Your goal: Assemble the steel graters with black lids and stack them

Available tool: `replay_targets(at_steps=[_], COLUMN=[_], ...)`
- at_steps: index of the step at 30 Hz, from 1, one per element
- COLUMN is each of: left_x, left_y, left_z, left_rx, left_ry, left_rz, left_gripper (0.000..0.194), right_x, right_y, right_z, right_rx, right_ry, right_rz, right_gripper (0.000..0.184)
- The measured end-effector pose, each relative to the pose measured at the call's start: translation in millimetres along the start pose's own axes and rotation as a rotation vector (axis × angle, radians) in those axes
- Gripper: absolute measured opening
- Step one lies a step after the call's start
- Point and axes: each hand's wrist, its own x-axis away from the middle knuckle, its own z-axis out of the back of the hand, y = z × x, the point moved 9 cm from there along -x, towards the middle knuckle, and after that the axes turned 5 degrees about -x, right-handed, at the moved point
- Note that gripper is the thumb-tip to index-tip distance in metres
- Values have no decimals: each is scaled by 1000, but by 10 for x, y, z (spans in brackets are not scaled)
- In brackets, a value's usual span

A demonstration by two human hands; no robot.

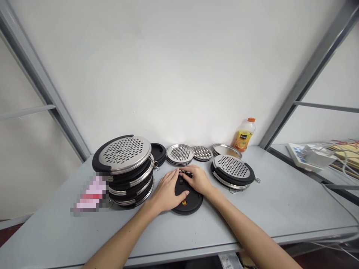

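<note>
A black round plastic base (189,209) lies flat on the table in front of me, with a small yellow-orange mark near its front. My left hand (168,189) grips its left side, fingers along the rim and thumb across the top. My right hand (198,180) closes over its far right edge, thumb and fingers bent towards the left fingertips. Between the fingertips shows a small shiny metal piece (183,172), too small to make out. Round metal graters with black rims, the top one a grater (126,151), form a tall stack left of my hands.
Behind my hands lie a black round part (158,153), slotted grater discs (179,154), coarse grater discs (202,152) and plain metal rings (227,150). More rimmed graters (232,170) sit at right. A juice bottle (244,135) stands by the wall; a power strip (304,157) lies far right.
</note>
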Motion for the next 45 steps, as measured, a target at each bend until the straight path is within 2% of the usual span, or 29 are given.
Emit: replay_targets(at_steps=[9,13,19,26,31,39,45], left_x=[-7,0,3,0,-11,-5,-7], left_y=[12,17,4,-17,5,-8,7], left_z=[14,17,-9,-42,-22,-16,2], left_rx=[-1,-7,-11,-31,-37,-34,-37], left_ry=[-12,-19,-6,-10,-5,-25,-20], left_rz=[4,9,1,-4,-3,45,25], left_gripper=[74,74,74,77,76,79,76], right_x=[-12,-11,-11,-40,-34,-26,-27], right_y=[46,27,-7,-94,-71,-20,-41], right_z=[-7,-14,13,-17,-33,-73,-73], right_rx=[4,1,63,204,208,96,140], right_ry=[-6,-49,-43,-40,-37,-75,-81], right_rz=[-31,18,50,156,145,90,106], right_gripper=[27,33,35,29,30,38,37])
